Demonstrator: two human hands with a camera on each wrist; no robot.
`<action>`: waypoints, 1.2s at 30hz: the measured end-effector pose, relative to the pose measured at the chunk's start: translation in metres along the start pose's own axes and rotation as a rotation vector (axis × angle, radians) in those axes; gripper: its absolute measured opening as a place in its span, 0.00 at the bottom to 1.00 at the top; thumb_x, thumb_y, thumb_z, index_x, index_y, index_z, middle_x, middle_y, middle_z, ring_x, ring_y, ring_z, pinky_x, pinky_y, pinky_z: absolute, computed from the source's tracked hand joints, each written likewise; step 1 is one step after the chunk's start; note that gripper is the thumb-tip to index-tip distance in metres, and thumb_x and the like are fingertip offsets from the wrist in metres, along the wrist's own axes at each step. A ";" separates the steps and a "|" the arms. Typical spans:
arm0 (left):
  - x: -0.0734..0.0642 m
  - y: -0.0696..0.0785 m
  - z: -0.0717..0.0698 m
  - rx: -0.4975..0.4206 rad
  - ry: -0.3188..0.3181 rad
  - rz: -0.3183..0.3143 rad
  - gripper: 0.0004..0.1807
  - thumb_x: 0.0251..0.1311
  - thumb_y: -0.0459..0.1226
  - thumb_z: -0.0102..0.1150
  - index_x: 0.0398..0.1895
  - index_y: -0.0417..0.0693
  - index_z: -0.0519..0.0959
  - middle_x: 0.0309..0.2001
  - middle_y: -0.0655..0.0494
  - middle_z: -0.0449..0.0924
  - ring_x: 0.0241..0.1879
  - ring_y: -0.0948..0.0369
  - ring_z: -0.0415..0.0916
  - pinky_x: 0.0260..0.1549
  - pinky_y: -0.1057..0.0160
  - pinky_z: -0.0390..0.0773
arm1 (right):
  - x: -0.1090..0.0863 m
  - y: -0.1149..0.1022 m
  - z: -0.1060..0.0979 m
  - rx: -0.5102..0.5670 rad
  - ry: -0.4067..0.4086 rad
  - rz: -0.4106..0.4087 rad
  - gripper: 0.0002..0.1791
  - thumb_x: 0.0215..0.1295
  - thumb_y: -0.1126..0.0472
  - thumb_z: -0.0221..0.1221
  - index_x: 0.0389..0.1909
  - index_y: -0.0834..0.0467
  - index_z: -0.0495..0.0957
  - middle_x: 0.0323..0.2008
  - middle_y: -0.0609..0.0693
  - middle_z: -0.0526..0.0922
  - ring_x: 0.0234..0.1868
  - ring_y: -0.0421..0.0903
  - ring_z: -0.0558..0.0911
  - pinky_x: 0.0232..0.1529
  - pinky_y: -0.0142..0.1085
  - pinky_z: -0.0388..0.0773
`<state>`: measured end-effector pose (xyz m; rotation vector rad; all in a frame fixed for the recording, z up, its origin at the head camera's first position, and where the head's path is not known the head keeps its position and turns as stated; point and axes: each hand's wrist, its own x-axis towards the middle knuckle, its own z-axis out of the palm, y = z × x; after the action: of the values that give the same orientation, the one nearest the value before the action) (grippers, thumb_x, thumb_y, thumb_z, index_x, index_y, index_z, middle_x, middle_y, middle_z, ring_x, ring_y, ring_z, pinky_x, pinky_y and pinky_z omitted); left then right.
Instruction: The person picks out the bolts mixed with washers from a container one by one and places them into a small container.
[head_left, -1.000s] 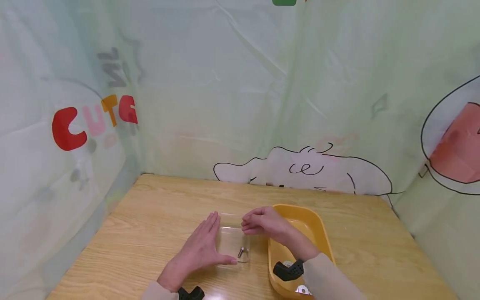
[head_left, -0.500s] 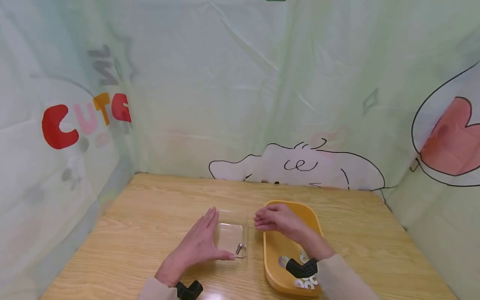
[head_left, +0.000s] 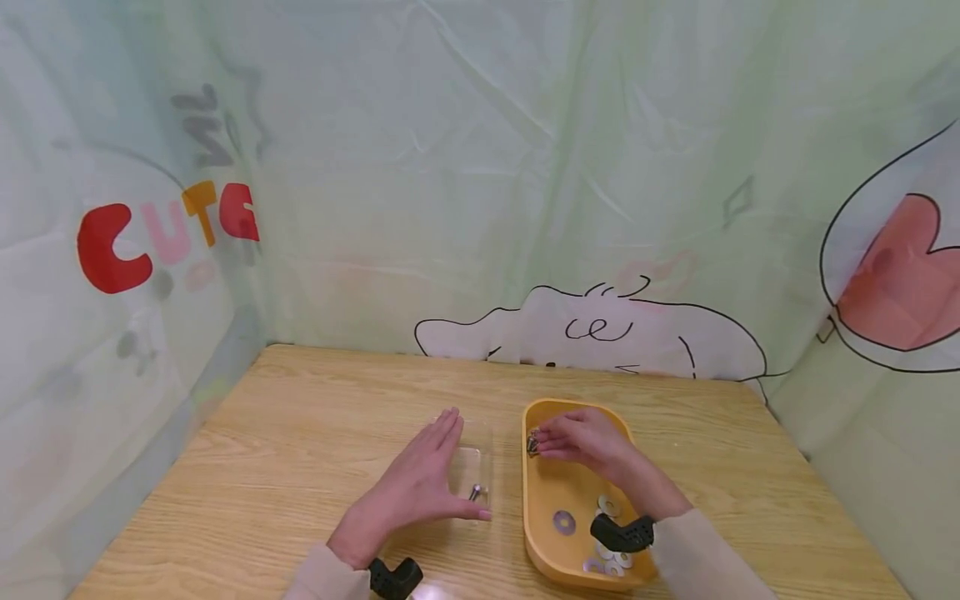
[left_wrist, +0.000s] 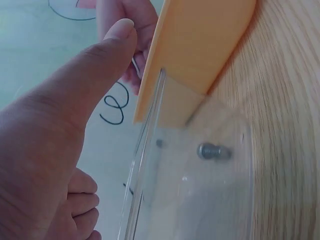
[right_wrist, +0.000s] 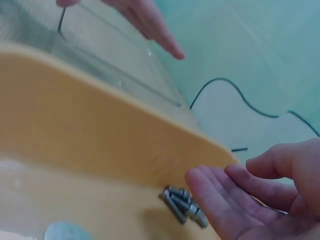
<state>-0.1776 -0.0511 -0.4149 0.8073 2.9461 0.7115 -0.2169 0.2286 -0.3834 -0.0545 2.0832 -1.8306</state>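
Observation:
My left hand (head_left: pixel 416 483) is at the left side of a clear plastic box (head_left: pixel 468 462), fingers straight and thumb spread across its near side. Inside the box lies one metal screw (left_wrist: pixel 212 151); in the left wrist view it shows through the transparent wall. My right hand (head_left: pixel 585 437) is over the far-left part of the yellow tray (head_left: pixel 551 483), its fingers loosely bent with nothing seen between them. Close by its fingertips, a small heap of metal screws (right_wrist: pixel 185 205) lies in the tray corner. Whether the fingertips touch the heap I cannot tell.
Several flat washers (head_left: pixel 564 522) lie in the near part of the tray, partly hidden by the right wrist's black device (head_left: pixel 622 533). The wooden table (head_left: pixel 337 400) ends at a printed curtain (head_left: pixel 412 208) behind and on both sides.
The right hand has moved from above the clear box rightward over the tray, uncovering the washers and the screw heap. The left hand has shifted slightly rightward over the box.

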 end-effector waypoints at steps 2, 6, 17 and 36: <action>0.002 0.003 0.002 0.006 -0.003 0.005 0.73 0.38 0.74 0.65 0.78 0.38 0.47 0.80 0.47 0.40 0.80 0.52 0.41 0.77 0.51 0.50 | 0.001 0.004 -0.002 -0.009 0.035 0.021 0.22 0.74 0.66 0.50 0.56 0.82 0.69 0.44 0.67 0.85 0.42 0.50 0.88 0.47 0.41 0.86; 0.006 0.009 0.004 0.010 -0.004 0.016 0.73 0.38 0.74 0.65 0.79 0.39 0.47 0.81 0.48 0.40 0.80 0.53 0.41 0.78 0.51 0.49 | 0.002 0.013 -0.007 -0.025 0.097 0.052 0.20 0.73 0.67 0.50 0.55 0.82 0.70 0.41 0.66 0.86 0.40 0.50 0.88 0.45 0.41 0.87; 0.013 0.024 0.010 0.047 -0.032 0.076 0.71 0.41 0.78 0.57 0.79 0.42 0.48 0.81 0.50 0.41 0.80 0.55 0.41 0.77 0.53 0.52 | 0.008 0.019 -0.006 -0.111 0.175 0.074 0.18 0.72 0.68 0.50 0.51 0.81 0.73 0.37 0.64 0.86 0.34 0.48 0.87 0.42 0.41 0.87; 0.018 0.048 0.028 0.113 -0.067 0.182 0.69 0.43 0.77 0.56 0.78 0.40 0.49 0.80 0.47 0.47 0.79 0.52 0.47 0.77 0.54 0.55 | 0.013 0.024 0.006 -0.207 0.179 0.088 0.17 0.71 0.66 0.51 0.48 0.79 0.78 0.37 0.65 0.86 0.35 0.48 0.87 0.43 0.41 0.87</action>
<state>-0.1667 0.0061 -0.4177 1.0964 2.9010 0.5163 -0.2222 0.2236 -0.4102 0.1508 2.3520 -1.6154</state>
